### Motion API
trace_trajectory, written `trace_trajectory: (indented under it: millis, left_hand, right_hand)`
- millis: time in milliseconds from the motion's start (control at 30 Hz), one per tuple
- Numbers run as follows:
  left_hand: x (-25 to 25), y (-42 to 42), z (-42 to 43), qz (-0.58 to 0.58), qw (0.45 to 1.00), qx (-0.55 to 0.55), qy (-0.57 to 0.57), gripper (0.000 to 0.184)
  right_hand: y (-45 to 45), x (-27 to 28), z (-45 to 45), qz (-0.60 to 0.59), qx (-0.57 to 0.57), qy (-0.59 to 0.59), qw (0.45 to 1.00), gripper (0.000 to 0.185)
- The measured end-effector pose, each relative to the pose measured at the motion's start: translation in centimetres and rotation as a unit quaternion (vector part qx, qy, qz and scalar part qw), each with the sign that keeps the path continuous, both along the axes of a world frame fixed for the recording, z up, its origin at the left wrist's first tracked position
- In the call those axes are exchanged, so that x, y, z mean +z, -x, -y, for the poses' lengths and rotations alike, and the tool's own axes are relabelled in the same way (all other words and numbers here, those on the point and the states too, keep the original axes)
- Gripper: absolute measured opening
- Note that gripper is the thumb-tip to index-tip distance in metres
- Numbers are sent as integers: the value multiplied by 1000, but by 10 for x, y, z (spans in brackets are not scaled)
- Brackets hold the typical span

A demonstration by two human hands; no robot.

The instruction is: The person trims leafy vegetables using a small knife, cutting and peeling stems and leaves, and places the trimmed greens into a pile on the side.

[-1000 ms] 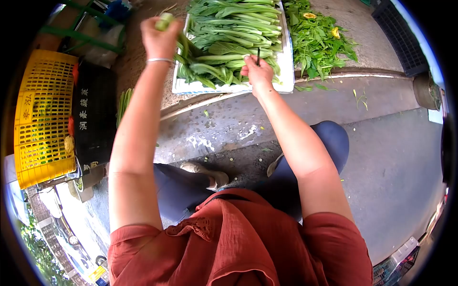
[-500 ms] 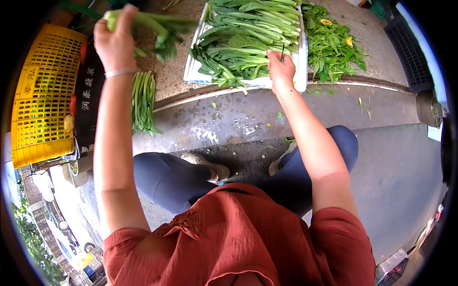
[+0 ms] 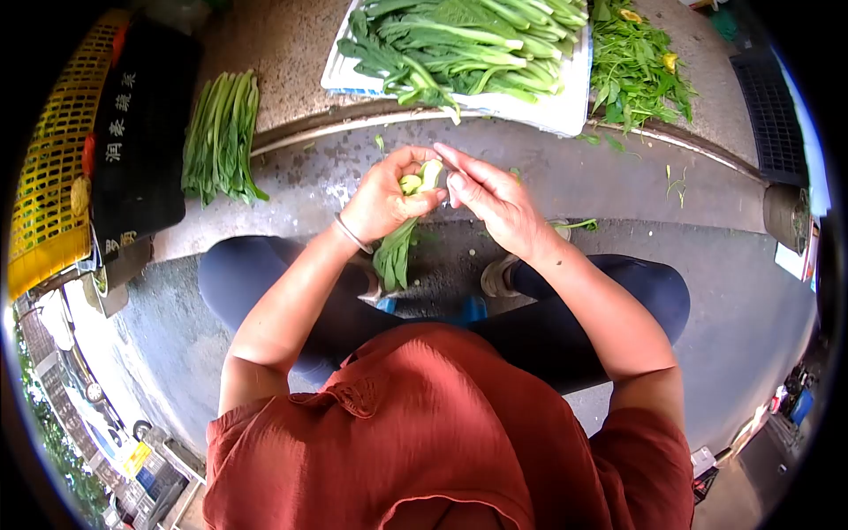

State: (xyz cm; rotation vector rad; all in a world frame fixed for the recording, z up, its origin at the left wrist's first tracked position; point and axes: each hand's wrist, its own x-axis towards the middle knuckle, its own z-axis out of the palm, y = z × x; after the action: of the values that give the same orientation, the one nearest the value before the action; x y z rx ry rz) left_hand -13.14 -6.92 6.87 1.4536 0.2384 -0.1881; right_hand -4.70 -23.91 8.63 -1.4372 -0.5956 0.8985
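A sheaf (image 3: pixel 221 137) lies apart across the front edge of the ledge (image 3: pixel 287 53); many greens (image 3: pixel 486 44) remain in the tray (image 3: pixel 565 119). Before its near edge, the left hand (image 3: pixel 382 193) grips a bunch (image 3: pixel 396 256), stems up, leaves hanging; the right hand (image 3: pixel 496 199), angled inward, pinches a partly hidden blade (image 3: pixel 444 179) at the stems.

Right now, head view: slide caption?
Left hand grips leafy greens by the stalk ends; right hand, apparently holding a small blade, close beside; heaped white tray ahead.
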Motion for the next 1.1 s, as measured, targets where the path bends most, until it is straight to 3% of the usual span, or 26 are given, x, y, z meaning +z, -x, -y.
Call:
trace_trajectory:
  millis: [67, 200, 300, 433, 500, 567, 800, 900, 967, 1033, 1100]
  left_hand:
    - [-7, 4, 1, 7, 1000, 7, 9, 59]
    - [-12, 4, 5, 25, 997, 31, 61, 67]
    - [-10, 2, 3, 16, 1000, 15, 7, 67]
    - [-12, 0, 6, -10, 1000, 22, 17, 69]
    - [-16, -2, 6, -15, 1000, 15, -13, 70]
    - [-18, -1, 6, -21, 999, 9, -45, 71]
    - [-14, -4, 10, -39, 998, 3, 44, 68]
    - [-16, -6, 7, -36, 999, 11, 28, 69]
    - [-19, -9, 3, -22, 1000, 21, -5, 69]
    - [-24, -8, 3, -92, 994, 58, -25, 76]
    - [-26, -6, 7, -85, 995, 51, -33, 76]
  right_hand:
    - [5, -8, 1, 35, 20, 29, 999, 51]
    - [5, -13, -1, 73, 24, 46, 996, 52]
    - [4, -14, -1, 85, 15, 81, 993, 52]
    - [0, -15, 5, 85, 24, 78, 993, 50]
    - [0, -12, 8, -17, 38, 92, 995, 48]
    - [1, -13, 10, -12, 38, 91, 995, 48]
    - [-8, -18, 13, -24, 28, 91, 995, 40]
    - [-23, -40, 20, -114, -118, 180, 970, 35]
    - [-23, -32, 17, -101, -121, 185, 970, 38]
    - [-7, -18, 8, -19, -80, 115, 990, 43]
    - [2, -10, 3, 68, 18, 139, 988, 45]
